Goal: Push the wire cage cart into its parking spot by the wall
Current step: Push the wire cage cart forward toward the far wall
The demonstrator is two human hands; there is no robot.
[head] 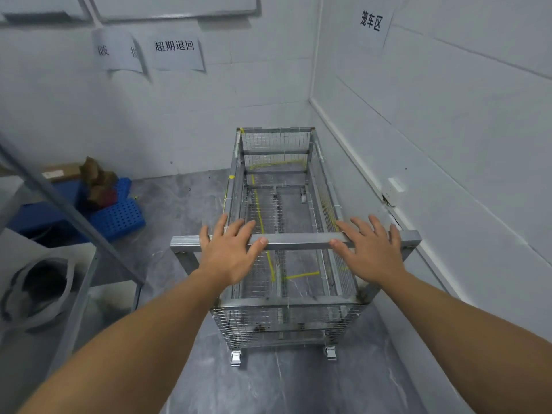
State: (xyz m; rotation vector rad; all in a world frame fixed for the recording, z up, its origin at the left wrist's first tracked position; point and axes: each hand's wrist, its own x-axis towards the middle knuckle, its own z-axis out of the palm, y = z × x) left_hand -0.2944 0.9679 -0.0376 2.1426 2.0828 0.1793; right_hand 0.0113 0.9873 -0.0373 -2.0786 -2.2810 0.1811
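One wire cage cart [277, 186] beside the right wall [448, 115], your two hands, left hand [231, 252] and right hand [373, 249], fingers spread flat on its top bar [298, 241], three paper signs, two near casters.

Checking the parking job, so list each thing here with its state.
wire cage cart: empty, upright, far end in the corner, alongside the right wall
left hand: open, flat on the cart's near top bar
right hand: open, flat on the same bar
blue crate: on the floor, left of the cart
wall signs: taped up, one curling
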